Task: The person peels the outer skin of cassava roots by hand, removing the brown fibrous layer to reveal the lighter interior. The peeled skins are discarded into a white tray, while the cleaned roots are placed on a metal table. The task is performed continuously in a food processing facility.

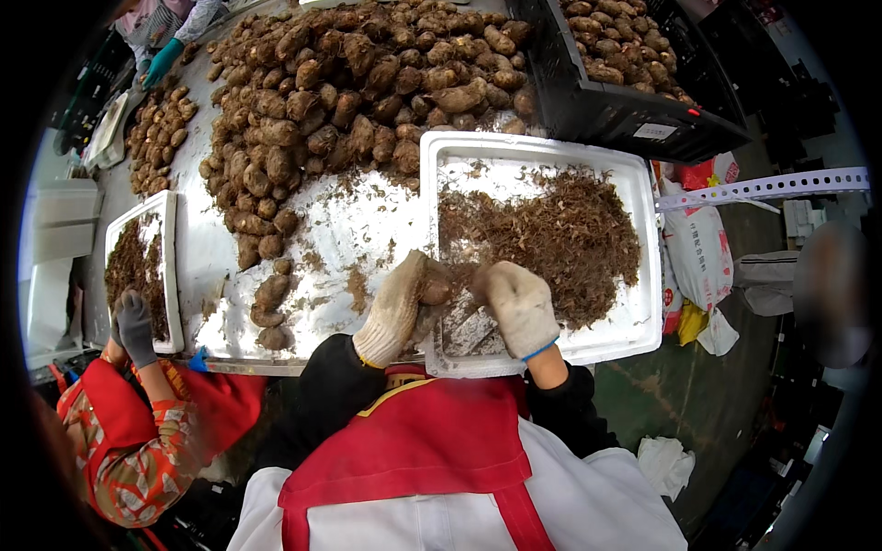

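Note:
My left hand (398,303), in a soiled knit glove, grips a brown taro corm (435,284) above the near left edge of a white foam tray (544,146). Close to its right is my right hand (518,306), also gloved, with its fingers curled beside the corm. Motion blur hides whether those fingers hold any fibre. Brown root fibres and peelings (579,241) cover much of the tray. A large heap of hairy taro corms (344,103) lies on the metal table beyond my hands. A short row of corms (272,293) rests to the left.
A black crate (634,113) of corms stands at the back right. On the left, a co-worker's gloved hands (134,324) are over a smaller foam tray (172,275). Another person's teal glove (162,62) is at the far left. Bags (699,255) lie right of the table.

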Available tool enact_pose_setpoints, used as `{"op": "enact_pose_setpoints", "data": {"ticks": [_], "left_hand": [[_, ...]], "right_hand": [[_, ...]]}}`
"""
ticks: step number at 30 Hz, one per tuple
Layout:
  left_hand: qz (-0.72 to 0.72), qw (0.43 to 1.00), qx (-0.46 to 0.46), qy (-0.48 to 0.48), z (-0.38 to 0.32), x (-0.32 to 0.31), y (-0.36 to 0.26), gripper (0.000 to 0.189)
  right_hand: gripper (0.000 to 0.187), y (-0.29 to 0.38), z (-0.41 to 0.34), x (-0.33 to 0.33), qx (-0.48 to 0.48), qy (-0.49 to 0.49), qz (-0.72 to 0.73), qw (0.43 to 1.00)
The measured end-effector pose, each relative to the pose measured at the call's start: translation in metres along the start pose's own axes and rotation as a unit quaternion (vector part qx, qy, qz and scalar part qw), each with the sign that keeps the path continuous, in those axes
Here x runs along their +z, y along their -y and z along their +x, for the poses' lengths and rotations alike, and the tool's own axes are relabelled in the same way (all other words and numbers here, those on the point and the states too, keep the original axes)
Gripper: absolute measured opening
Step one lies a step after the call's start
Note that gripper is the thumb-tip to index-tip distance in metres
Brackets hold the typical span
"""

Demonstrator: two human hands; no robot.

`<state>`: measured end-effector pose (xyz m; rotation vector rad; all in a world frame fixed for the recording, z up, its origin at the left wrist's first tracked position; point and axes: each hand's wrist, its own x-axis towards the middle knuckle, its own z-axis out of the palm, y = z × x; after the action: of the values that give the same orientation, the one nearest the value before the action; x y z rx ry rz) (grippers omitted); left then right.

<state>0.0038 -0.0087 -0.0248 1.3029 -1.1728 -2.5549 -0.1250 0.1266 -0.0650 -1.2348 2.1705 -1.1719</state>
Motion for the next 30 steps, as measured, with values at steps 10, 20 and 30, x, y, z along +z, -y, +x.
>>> {"op": "enact_pose_setpoints", "data": {"ticks": [10, 20, 30], "left_hand": [[-0.008, 0.998, 0.063, -0.018, 0.012, -0.018, 0.016, 0.041], [0.2, 0.951, 0.226, -0.074, 0.01, -0.005, 0.02, 0.032], [0.207, 0.959, 0.188, -0.044, 0.035, -0.033, 0.037, 0.044]], "right_hand": [[0.039, 0.031, 0.003, -0.001, 0.145, 0.137, 0.135, 0.971], [0.035, 0.042, 0.003, -0.008, 0.23, 0.069, 0.238, 0.941], [0.034, 0.043, 0.008, -0.01, 0.122, 0.093, 0.069, 0.986]]}}
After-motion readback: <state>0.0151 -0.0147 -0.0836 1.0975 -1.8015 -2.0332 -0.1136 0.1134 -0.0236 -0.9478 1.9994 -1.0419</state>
